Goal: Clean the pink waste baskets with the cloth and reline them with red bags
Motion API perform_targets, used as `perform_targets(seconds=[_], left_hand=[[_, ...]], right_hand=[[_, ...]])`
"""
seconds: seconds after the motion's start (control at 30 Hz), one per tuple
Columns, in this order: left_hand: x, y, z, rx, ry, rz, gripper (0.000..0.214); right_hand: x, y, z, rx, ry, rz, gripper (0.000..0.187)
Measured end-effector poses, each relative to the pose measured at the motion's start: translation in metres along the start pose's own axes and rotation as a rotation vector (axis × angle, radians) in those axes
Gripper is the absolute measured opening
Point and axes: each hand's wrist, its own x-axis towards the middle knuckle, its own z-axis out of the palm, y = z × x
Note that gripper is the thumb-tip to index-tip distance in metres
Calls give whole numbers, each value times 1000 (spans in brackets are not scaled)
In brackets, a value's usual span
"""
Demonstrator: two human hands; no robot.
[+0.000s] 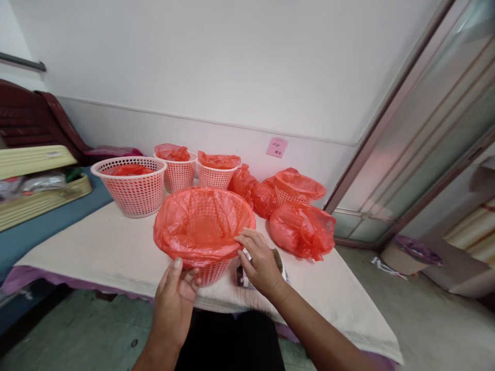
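In front of me a pink perforated plastic basket (pixel 211 272) stands on the cloth-covered table, lined with a red plastic bag (pixel 204 219) folded out over its rim. My left hand (pixel 176 291) is at the near left of the rim, thumb on the bag's folded edge and fingers curled below it, by the basket wall. At the right side of the rim, my right hand (pixel 259 260) pinches the bag's edge between thumb and fingers. Partly hidden behind that hand lies a small dark-and-white packet (pixel 243 278).
Behind stand more pink baskets (pixel 133 190) with red bags in them. Filled red bags (pixel 301 229) lie to the right, and a pink note (pixel 277 147) is on the wall. A yellow case (pixel 42 201) rests at left. A bin (pixel 408 255) stands on the floor at right.
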Motion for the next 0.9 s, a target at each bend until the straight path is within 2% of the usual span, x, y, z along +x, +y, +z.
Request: perform_targets(seconds=[0.2,0.4,0.63,0.77,0.9], left_hand=[[4,4,-3,-6,-30,45,22],[4,-2,-7,-76,-32,-24,19],[6,-9,-7,-92,-159,-33,22],[10,-14,-14,-104,-122,-98,12],[9,-15,-18,-108,-101,-113,18]], right_hand=[[-1,1,1,-1,7,-12,30],[0,1,1,-15,10,-14,29],[0,-1,6,-24,42,-14,29],[0,-1,6,-24,43,-14,30],[-2,-2,4,-16,41,-11,31]])
